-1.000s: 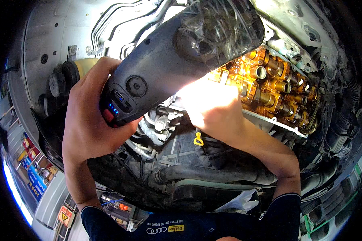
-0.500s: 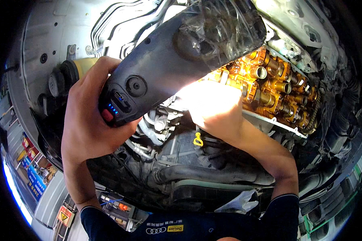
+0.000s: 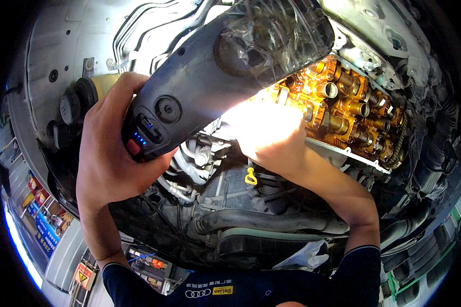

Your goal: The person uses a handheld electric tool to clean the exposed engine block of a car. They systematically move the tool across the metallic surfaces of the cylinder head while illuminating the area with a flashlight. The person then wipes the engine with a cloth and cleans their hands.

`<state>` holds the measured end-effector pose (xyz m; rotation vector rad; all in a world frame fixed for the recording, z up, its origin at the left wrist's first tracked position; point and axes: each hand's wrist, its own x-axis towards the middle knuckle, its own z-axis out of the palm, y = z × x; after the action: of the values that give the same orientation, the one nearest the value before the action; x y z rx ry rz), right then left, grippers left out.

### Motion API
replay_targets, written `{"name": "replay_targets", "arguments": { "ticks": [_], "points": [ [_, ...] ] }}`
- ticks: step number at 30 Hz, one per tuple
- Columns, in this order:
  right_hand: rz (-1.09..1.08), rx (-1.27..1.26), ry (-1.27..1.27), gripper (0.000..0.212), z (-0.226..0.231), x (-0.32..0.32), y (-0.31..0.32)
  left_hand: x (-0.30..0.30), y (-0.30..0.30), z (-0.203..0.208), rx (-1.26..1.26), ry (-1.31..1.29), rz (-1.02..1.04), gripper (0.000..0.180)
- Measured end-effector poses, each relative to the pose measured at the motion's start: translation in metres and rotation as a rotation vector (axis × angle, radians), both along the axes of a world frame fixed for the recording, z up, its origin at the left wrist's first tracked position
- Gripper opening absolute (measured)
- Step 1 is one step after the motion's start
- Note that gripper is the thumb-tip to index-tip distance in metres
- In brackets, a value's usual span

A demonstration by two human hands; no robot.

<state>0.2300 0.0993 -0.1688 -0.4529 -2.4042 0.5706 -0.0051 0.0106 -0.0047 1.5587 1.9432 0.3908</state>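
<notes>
My left hand (image 3: 105,153) is wrapped round the lower end of a black cordless work light (image 3: 200,82). Small blue lamps and a red button show on that end, and crumpled clear film covers its far end. The light slants up to the right and shines down on the engine. Under its beam, my right hand (image 3: 274,133) reaches to the near left side of the uncovered cylinder head (image 3: 343,110), which is amber with oil. Glare washes out the fingers of that hand, and the light hides part of it, so I cannot make out what it touches.
A yellow dipstick handle (image 3: 250,176) stands below my right hand. Hoses and metal pipes (image 3: 184,189) lie left of it, and a thick black hose (image 3: 271,220) crosses the front of the engine bay. A whitish sheet (image 3: 305,256) lies at the near edge.
The work light and both hands have shifted very slightly to the left. My left hand keeps its grip on the light.
</notes>
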Motion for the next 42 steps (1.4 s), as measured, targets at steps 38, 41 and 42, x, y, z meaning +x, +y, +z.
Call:
{"name": "replay_targets", "arguments": {
  "ticks": [38, 41, 42],
  "points": [
    [0.101, 0.102, 0.066, 0.016, 0.0, -0.01, -0.02, -0.001, 0.0, 0.0, 0.01, 0.007, -0.02, 0.081],
    [0.246, -0.066, -0.15, 0.019, 0.033, 0.004, -0.012, -0.003, -0.001, -0.001, -0.013, -0.035, 0.007, 0.081],
    [0.257, -0.104, -0.179, 0.02, 0.04, 0.002, -0.006, -0.004, -0.001, -0.004, -0.021, -0.058, 0.029, 0.08]
  ]
}}
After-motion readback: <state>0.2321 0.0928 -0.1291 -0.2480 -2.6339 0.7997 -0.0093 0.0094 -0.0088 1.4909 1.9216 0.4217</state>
